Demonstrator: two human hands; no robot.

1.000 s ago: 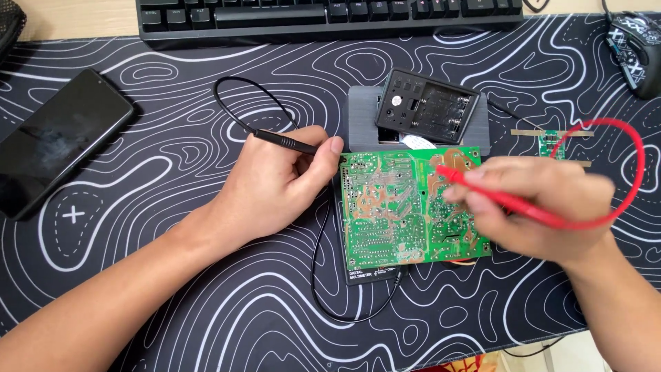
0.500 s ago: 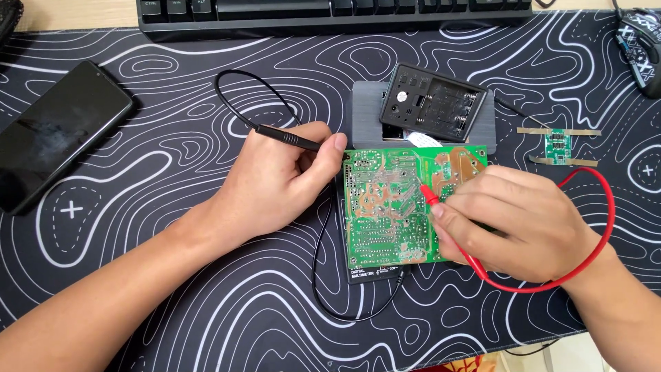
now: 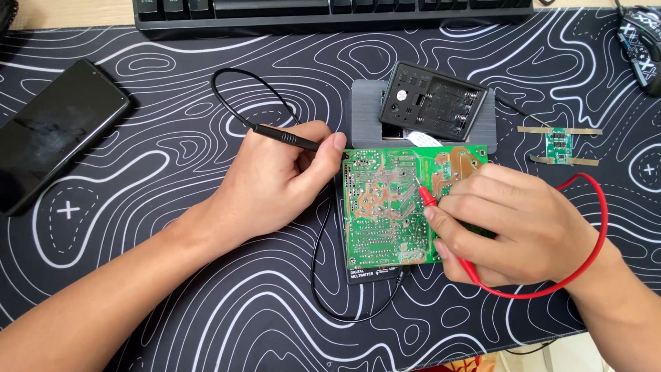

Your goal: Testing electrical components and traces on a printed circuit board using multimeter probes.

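A green circuit board (image 3: 385,213) lies solder side up on a black meter body, in the middle of the patterned desk mat (image 3: 172,289). My left hand (image 3: 275,182) grips a black test probe (image 3: 286,138) at the board's left edge, its black lead looping behind and below. My right hand (image 3: 513,224) holds a red test probe (image 3: 427,196) like a pen, with the metal tip touching the board's upper middle. The red lead (image 3: 592,207) arcs around my right wrist. My right hand hides the board's right part.
A black back cover (image 3: 434,103) with a battery bay rests on a grey case above the board. A small green module (image 3: 559,146) with metal strips lies to the right, a dark phone (image 3: 51,134) at far left, a keyboard (image 3: 330,10) along the top, a mouse (image 3: 644,45) top right.
My right hand has shifted left and turned the red probe, bringing its tip down onto the board's upper middle. The left hand with the black probe has stayed at the board's left edge.
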